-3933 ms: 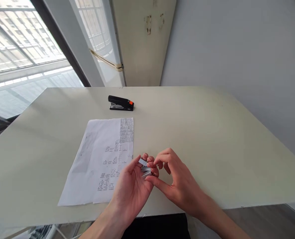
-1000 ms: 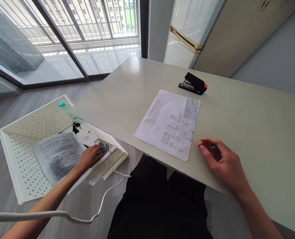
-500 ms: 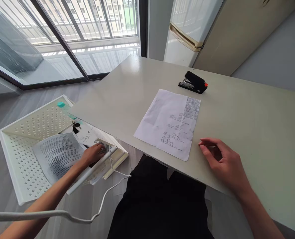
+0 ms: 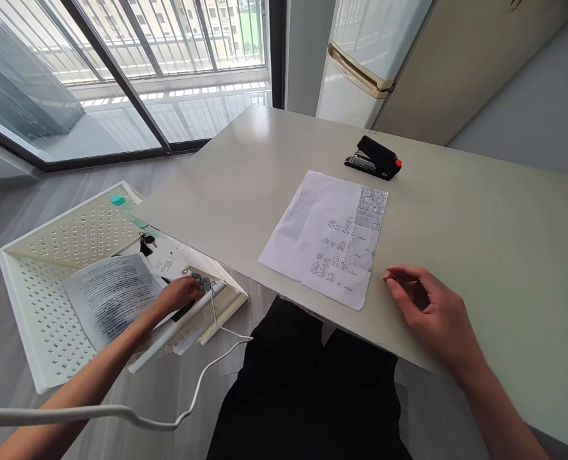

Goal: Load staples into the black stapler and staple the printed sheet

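Since the earliest view, the camera is facing further left, and the left hand (image 4: 183,295), which was holding small silvery strips over the tabletop (image 4: 456,223), is now reaching into a white basket (image 4: 48,329). The right hand (image 4: 430,310) is resting on the tabletop just beside the printed paper (image 4: 331,239), matching its position half a second ago.

The left hand's fingers are pointing down among silvery clutter (image 4: 204,281), too small to identify; their tips are not showing clearly, and whether they are gripping anything cannot be told. The right hand's fingers are curling inward, the thumb and index finger nearly meeting; its palm is lying in shadow, so any contents cannot be told. The tabletop edge is covering part of the basket, where a printed sheet (image 4: 115,300) is lying partly behind the forearm. A white cable (image 4: 73,413) is running out of frame.

The pale tabletop is reflecting window light near its far corner. A black stapler (image 4: 374,158) is standing beyond the paper. Dark-framed glass doors (image 4: 167,148) are bordering the grey floor (image 4: 173,169).
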`<state>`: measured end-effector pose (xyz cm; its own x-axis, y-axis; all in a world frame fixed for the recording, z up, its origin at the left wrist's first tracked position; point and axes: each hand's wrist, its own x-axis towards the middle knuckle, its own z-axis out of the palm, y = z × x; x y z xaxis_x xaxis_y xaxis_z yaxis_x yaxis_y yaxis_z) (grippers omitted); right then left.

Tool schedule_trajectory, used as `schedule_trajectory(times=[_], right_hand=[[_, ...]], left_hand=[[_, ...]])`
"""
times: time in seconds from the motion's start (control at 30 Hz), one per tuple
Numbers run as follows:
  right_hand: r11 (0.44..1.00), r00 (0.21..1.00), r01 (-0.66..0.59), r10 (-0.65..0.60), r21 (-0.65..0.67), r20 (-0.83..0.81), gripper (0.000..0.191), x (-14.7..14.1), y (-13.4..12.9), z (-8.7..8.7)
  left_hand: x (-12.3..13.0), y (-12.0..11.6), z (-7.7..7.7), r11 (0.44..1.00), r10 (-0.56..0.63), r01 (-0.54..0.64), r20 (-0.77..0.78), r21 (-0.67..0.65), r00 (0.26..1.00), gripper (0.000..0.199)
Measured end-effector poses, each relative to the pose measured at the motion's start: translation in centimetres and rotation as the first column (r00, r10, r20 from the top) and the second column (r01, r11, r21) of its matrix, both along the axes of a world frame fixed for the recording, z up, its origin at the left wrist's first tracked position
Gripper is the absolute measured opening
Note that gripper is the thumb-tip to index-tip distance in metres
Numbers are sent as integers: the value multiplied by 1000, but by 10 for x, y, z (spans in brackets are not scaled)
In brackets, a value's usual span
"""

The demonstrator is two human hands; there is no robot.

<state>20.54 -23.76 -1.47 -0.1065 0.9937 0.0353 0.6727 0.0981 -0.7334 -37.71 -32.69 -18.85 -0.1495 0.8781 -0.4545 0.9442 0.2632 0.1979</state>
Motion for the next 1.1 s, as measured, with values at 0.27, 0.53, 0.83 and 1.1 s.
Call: schedule_trajectory(times=[0.27,0.53,0.83,1.1], right_hand=[[1000,1000,-4,4,15,5,28,2,0,1],[1000,1000,-10,10,9,-4,30,0,-1,4],[1000,1000,6,-6,21,-2,28,-1,-1,4],[1000,1000,-9,9,10,-8,31,-2,-2,6]], left_hand=[[-1,-3,7,996,80,-85,124,35,989,44],[10,-14,62,974,188,-221,401,39,896,76],[50,-35,144,901,363,-375,852,-217,379,51],[96,-16,202,995,93,-66,960,-78,263,31]])
